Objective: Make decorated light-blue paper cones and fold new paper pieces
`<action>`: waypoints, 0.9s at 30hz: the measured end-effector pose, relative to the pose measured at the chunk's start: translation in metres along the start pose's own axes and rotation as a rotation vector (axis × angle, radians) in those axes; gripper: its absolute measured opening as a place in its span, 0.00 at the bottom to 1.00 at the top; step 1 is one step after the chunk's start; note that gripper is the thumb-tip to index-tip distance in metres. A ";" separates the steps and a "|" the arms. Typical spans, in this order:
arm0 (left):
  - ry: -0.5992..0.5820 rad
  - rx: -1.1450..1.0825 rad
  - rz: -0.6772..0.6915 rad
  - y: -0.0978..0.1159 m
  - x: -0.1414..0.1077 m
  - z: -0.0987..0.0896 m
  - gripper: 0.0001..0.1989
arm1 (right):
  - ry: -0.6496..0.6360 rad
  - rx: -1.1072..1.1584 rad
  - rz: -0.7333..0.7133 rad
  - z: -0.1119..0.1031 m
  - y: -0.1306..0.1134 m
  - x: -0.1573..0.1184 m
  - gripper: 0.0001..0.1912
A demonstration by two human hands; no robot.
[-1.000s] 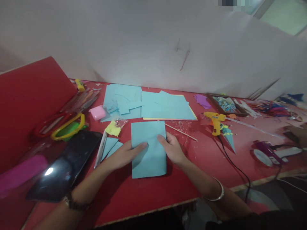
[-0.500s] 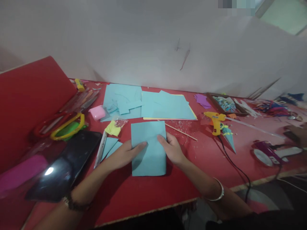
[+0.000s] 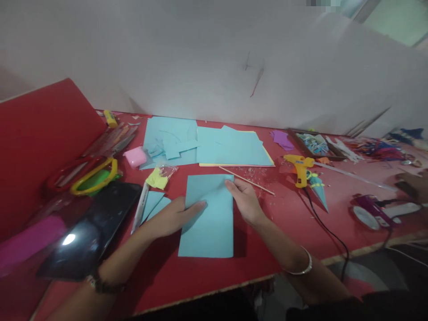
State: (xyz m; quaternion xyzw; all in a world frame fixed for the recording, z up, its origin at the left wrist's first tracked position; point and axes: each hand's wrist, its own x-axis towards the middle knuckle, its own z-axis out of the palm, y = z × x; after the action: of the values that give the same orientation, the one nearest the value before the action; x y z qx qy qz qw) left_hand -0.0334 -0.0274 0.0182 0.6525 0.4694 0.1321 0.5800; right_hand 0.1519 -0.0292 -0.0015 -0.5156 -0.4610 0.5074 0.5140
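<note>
A light blue sheet of paper (image 3: 210, 227), which looks folded, is held between my two hands above the red table. My left hand (image 3: 175, 214) grips its left edge, thumb lying across the front and fingers behind. At the upper right corner, my right hand (image 3: 245, 200) pinches the paper between thumb and fingers. Cut blue paper pieces (image 3: 155, 206) and a white pen-like stick (image 3: 139, 208) lie left of the sheet. Just beyond it rests a thin wooden stick (image 3: 249, 180).
Blue sheets (image 3: 234, 147) are stacked at the back. A yellow glue gun (image 3: 301, 170) with a black cord lies right, near a blue paper cone (image 3: 320, 194). At left are a dark phone-like slab (image 3: 90, 232) and yellow-handled scissors (image 3: 95, 178). Another person's hand (image 3: 414, 185) shows far right.
The blue paper has tilted to lie flatter to my view, its lower edge coming nearer me. My right hand has moved slightly up its side to the top corner.
</note>
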 end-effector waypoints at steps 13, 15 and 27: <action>0.052 0.058 0.015 0.002 -0.002 0.000 0.20 | 0.062 -0.116 -0.128 -0.006 0.001 0.002 0.21; 0.053 0.063 0.014 0.001 -0.002 0.000 0.20 | 0.059 -0.142 -0.142 -0.006 0.002 0.003 0.21; 0.060 -0.056 0.011 -0.001 -0.001 -0.003 0.22 | -0.111 -0.231 -0.066 -0.002 0.006 -0.002 0.23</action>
State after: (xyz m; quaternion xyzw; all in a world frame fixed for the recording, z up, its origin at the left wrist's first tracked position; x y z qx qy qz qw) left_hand -0.0365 -0.0264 0.0185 0.6341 0.4792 0.1677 0.5832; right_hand 0.1538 -0.0312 -0.0070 -0.5271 -0.5609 0.4613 0.4413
